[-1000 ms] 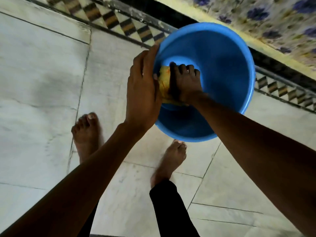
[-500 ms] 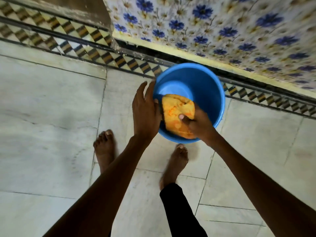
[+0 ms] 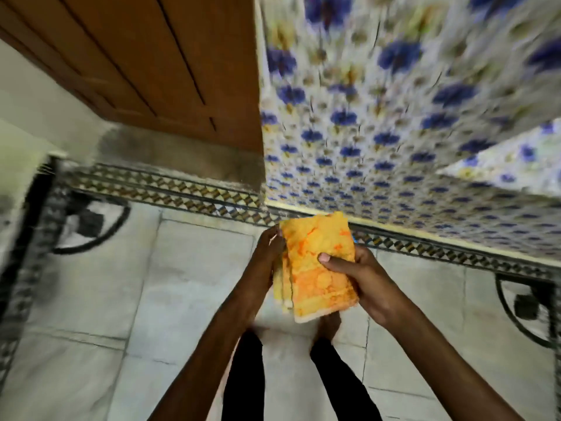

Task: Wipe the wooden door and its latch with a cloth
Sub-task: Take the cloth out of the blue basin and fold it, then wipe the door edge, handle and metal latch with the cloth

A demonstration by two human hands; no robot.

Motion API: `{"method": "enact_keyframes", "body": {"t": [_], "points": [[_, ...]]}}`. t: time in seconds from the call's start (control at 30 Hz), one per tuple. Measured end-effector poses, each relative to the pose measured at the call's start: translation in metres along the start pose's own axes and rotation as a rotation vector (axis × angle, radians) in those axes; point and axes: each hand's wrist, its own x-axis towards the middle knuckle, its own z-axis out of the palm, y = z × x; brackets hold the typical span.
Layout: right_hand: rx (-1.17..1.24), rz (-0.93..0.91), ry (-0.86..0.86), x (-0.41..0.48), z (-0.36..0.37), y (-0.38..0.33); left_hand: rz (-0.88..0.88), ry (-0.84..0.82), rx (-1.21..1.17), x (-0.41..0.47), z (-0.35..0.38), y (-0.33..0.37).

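Yellow cloth point(image 3: 318, 262) gripped, apparently folded, between both raised hands point(image 3: 315, 268).

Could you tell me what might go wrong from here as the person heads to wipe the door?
The folded cloth is held between the left hand and right hand, away from the wooden door. If it is wet, drips could slick the marble floor under bare feet. The latch is not in view, so it could get missed.

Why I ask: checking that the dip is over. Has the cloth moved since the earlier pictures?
Yes. The cloth has come up out of the blue bucket, which is no longer in view, and is now held in both hands, its top edge level with the patterned floor border.
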Motion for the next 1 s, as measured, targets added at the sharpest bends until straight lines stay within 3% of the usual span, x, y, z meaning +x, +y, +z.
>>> {"method": "enact_keyframes", "body": {"t": [0.1,0.3,0.5,0.57,0.67,0.73,0.87,1.0], "points": [[-0.154,-0.073,-0.079,-0.078,0.056,-0.076,0.108,-0.077,0.015,-0.090,0.005,0.089],[-0.403,-0.359,-0.070,-0.177,0.140,-0.180,0.334,0.023,0.257,-0.226,-0.010,0.222],[-0.585,-0.434,-0.165,-0.196,0.193,-0.233,0.384,0.006,0.526,-0.269,-0.023,0.303],[-0.400,-0.461,-0.210,-0.193,0.203,-0.249,0.415,0.053,0.521,-0.264,-0.022,0.325],[0.290,-0.433,-0.382,-0.177,0.215,-0.263,0.491,0.122,0.297,-0.253,-0.020,0.359],[0.571,-0.378,-0.501,-0.161,0.229,-0.266,0.525,0.148,0.148,-0.241,-0.016,0.375],[0.584,-0.348,-0.425,-0.132,0.263,-0.289,0.525,0.214,0.038,-0.214,-0.005,0.403],[0.789,-0.432,-0.291,-0.111,0.277,-0.322,0.500,0.253,0.117,-0.194,0.004,0.433]]}}
